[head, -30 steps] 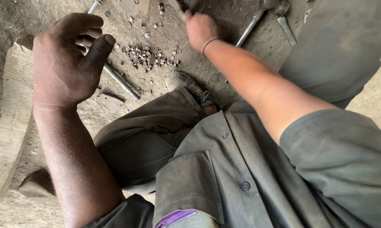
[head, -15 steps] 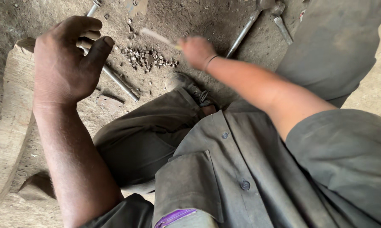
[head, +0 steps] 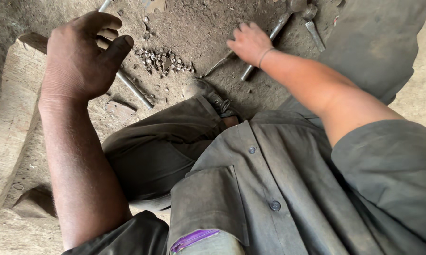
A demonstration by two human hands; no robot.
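My left hand (head: 83,59) hovers at the upper left with its fingers half curled and the thumb out. A long metal rod (head: 135,90) runs on the dirt under it; whether the fingers grip the rod is hidden. My right hand (head: 248,43) reaches forward to the ground, its fingers over a thin metal tool (head: 216,65) that sticks out toward the left. A hammer handle (head: 275,29) lies just beside that hand. Between the hands sits a small heap of metal bits (head: 163,60).
A wooden block (head: 10,118) lies along the left edge. More metal tools (head: 314,28) lie at the top right. My bent leg in dark trousers (head: 165,141) and a worn shoe (head: 206,92) fill the middle, on dusty ground.
My right hand has swung from the far top down and right to the ground beside the hammer handle, bringing the thin tool with it. My left hand has stayed in place.
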